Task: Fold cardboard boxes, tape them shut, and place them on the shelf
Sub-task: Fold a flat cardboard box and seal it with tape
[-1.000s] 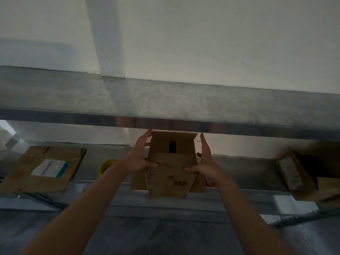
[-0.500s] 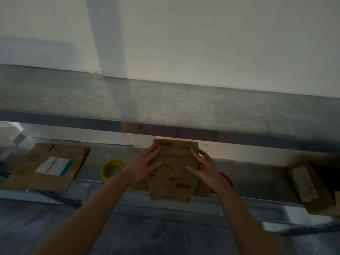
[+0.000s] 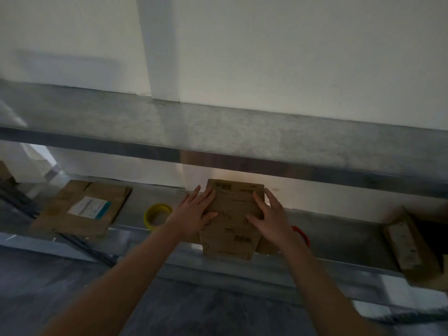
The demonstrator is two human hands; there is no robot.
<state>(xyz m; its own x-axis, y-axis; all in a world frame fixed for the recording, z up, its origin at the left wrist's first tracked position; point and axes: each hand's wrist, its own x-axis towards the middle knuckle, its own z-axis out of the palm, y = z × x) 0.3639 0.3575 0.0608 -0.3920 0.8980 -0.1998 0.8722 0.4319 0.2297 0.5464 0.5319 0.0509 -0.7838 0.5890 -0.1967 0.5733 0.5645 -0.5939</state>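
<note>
Your left hand [image 3: 194,214] and right hand [image 3: 269,217] lie flat on the cardboard box [image 3: 232,214]. They cover both its side edges, so whatever sits under your palms cannot be seen. The print and barcodes on the box are too blurred to read. A curved red thing [image 3: 301,235] peeks out just behind your right wrist; most of it is hidden, and what it is cannot be told. Your left wrist overlaps one edge of the yellow tape roll [image 3: 157,215]. The label on the flattened cardboard [image 3: 82,209] at the left is too small to read. An open box [image 3: 412,251] at the right is cut off by the picture's edge. Both your forearms run off the bottom edge.
</note>
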